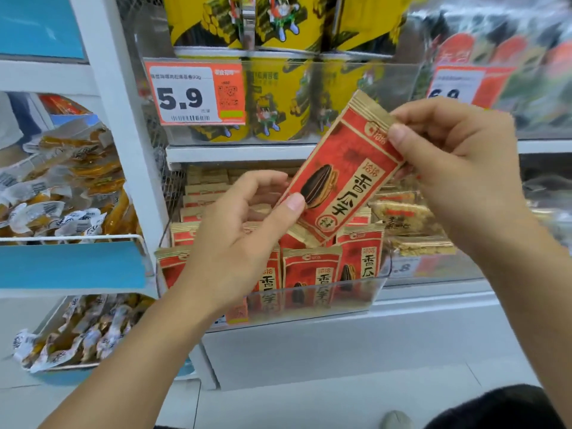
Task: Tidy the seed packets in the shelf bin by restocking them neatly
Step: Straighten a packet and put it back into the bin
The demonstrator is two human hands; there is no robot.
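She is mid-restock: one packet [339, 171] is held tilted above the bin [309, 300], not yet slotted. The left hand [244, 239] pinches its lower edge with the thumb, the right hand [448, 168] its top corner. Next, I'd judge, it must be turned upright and dropped into the front row [312, 267].

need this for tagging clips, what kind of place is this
Most likely a snack aisle in a shop: a shelf price tag reading 5.9, stacked yellow tubs, and a clear bin of red seed packets.
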